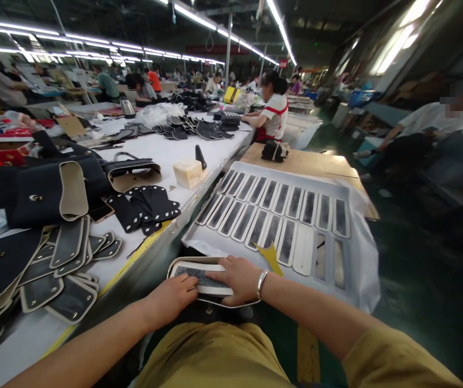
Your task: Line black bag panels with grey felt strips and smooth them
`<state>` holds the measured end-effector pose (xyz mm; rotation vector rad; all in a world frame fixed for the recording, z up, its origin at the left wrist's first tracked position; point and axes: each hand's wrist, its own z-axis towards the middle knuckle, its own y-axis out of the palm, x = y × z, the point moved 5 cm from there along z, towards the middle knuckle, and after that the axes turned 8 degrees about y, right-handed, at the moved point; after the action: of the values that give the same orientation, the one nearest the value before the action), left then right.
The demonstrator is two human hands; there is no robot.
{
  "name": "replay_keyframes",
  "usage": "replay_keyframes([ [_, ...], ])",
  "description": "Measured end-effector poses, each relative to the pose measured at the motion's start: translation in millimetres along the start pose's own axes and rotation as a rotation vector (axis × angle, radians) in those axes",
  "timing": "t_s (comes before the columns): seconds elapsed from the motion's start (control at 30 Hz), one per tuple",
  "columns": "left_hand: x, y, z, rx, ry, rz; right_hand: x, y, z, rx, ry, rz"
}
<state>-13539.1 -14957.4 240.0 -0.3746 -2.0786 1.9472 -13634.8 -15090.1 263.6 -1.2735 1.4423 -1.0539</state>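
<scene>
A bag body (170, 268) with a pale rim sits at my lap, a grey panel with white borders (203, 278) lying within its upward-facing side. My left hand (177, 296) rests on the panel's left part, fingers extended together and pressing down. Across the right end, my right hand (239, 277) is spread, with one finger reaching along the grey strip and others over the far rim. A silver bracelet circles the right wrist. The bag's underside is hidden.
Right of the bag, a white tray (363, 242) holds rows of similar panels. On the left table (134, 242) lie black bags (49, 188), dark flaps (70, 245), a phone (101, 211) and a pale block (187, 173). A co-worker (274, 116) sits farther along the table.
</scene>
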Motion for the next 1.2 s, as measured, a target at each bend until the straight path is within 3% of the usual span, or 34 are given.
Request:
replay_keyframes([
  [0.17, -2, 4, -6, -0.039, -0.042, -0.023, 24, -21, -15, -0.114, 0.075, 0.337],
  [0.37, 3, 1, -10, 0.039, -0.071, -0.012, 41, -18, -34, -0.105, 0.312, 0.274],
  [0.63, 5, -4, -6, 0.094, -0.043, 0.037, 29, -8, -26, -0.051, 0.248, 0.074],
  [0.77, 9, 2, 12, 0.102, -0.064, 0.010, 26, -9, -26, -0.034, 0.250, 0.021],
  [0.93, 25, 10, 37, 0.114, 0.056, 0.028, 25, -10, -27, -0.016, 0.288, -0.009],
  [1.07, 29, 6, 34, 0.202, 0.090, -0.017, 23, -6, -28, -0.013, 0.230, -0.018],
  [1.2, 30, 3, 30, 0.195, 0.092, -0.037, 23, 0, -25, -0.025, 0.194, -0.017],
])
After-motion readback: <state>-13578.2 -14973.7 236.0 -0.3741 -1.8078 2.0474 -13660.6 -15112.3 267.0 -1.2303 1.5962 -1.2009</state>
